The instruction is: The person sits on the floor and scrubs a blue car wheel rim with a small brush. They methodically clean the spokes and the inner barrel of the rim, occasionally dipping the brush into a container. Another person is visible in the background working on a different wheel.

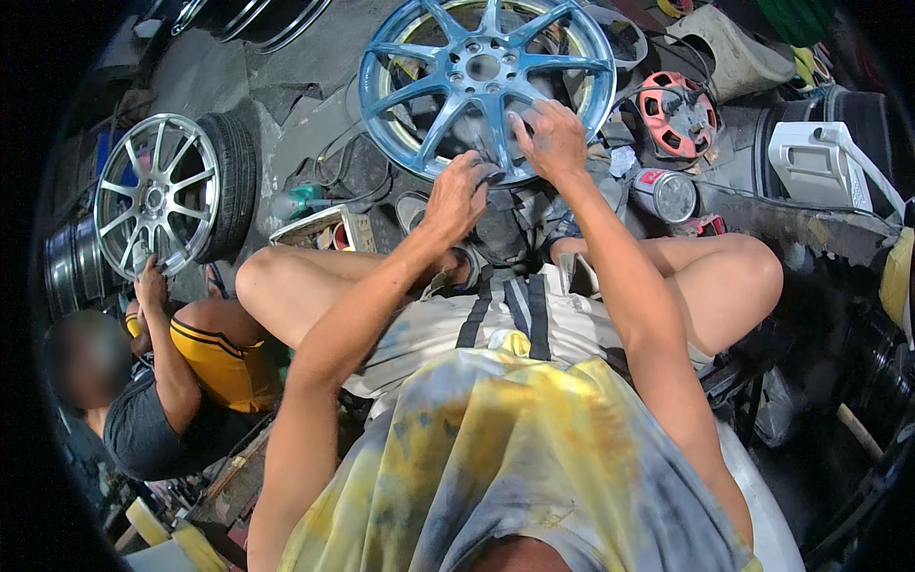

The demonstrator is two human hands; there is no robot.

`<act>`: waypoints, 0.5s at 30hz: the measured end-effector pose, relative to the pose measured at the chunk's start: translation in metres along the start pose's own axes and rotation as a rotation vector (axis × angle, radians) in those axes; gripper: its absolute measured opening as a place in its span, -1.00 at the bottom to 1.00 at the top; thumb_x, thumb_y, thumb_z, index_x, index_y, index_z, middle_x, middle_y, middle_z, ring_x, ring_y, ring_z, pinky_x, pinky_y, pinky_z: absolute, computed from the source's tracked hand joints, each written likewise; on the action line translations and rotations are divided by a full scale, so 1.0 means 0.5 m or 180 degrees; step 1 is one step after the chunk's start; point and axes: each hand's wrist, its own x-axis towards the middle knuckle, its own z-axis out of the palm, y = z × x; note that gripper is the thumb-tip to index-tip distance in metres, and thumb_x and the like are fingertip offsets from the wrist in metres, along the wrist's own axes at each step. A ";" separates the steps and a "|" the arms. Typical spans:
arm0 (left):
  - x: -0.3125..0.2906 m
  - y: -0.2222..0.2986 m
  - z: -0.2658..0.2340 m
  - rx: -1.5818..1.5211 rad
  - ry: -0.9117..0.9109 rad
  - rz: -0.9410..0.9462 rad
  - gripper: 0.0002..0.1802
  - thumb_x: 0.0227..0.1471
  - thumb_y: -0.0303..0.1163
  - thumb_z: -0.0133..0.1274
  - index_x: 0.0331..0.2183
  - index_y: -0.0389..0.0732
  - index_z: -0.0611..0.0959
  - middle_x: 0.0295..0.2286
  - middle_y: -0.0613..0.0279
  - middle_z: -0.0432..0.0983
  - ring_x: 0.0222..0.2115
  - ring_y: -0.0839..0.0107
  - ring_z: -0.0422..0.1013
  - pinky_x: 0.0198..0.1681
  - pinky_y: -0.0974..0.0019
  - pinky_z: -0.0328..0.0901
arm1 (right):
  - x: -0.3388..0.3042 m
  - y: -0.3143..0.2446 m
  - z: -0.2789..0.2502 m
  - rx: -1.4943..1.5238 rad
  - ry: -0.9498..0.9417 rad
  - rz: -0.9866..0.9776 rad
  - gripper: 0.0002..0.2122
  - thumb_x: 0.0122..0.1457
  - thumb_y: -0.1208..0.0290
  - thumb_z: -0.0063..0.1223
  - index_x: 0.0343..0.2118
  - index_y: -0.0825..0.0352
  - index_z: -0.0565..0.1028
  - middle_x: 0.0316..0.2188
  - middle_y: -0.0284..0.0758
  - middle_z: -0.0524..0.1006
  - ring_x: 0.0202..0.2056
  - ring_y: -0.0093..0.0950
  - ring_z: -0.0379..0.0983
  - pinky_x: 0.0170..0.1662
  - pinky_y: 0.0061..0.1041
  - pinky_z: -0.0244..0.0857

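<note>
A blue multi-spoke wheel rim (481, 65) lies in front of me, its paint patchy and scuffed pale in places. My left hand (459, 194) is at its near edge, fingers bent together over a small dark piece I cannot make out. Farther right, my right hand (553, 143) curls over a lower right spoke, thumb on the left side and fingers bent on top. Whether anything thin lies under those right fingers is hidden.
At left, a seated co-worker's hand (150, 286) touches a silver wheel rim (157, 195) beside a black tyre (232, 186). A red slotted disc (677, 114), a metal can (665, 195) and a white plastic case (818, 164) stand right. Cables and a green-ended tool (303, 200) lie nearby.
</note>
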 end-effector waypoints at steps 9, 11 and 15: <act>-0.032 0.017 0.041 -0.0148 0.0634 -0.0262 -0.82 0.02 -0.52 0.13 -0.28 -0.35 0.68 -0.34 -0.06 0.46 -0.23 -0.07 0.40 -0.15 -0.03 0.31 | -0.003 -0.001 0.009 -0.0006 0.0050 -0.0054 -0.80 0.16 0.28 0.21 -0.49 0.29 0.63 -0.41 -0.25 0.57 -0.29 -0.22 0.52 -0.18 -0.24 0.39; -0.027 0.018 0.028 -0.0257 0.0488 -0.0387 -0.80 0.02 -0.51 0.13 -0.26 -0.35 0.68 -0.32 -0.06 0.46 -0.23 -0.06 0.40 -0.13 -0.03 0.31 | -0.004 0.002 0.009 -0.0045 0.0035 -0.0062 -0.81 0.16 0.28 0.22 -0.49 0.29 0.63 -0.40 -0.25 0.57 -0.29 -0.22 0.52 -0.18 -0.24 0.39; -0.015 -0.078 0.027 0.0478 0.0163 0.0534 -0.69 0.00 -0.40 0.21 -0.20 -0.35 0.63 -0.13 -0.08 0.52 -0.03 -0.10 0.42 0.09 0.02 0.29 | 0.000 -0.011 0.012 -0.0108 -0.0031 -0.0132 -0.80 0.16 0.28 0.22 -0.50 0.30 0.63 -0.39 -0.26 0.59 -0.28 -0.23 0.52 -0.18 -0.23 0.37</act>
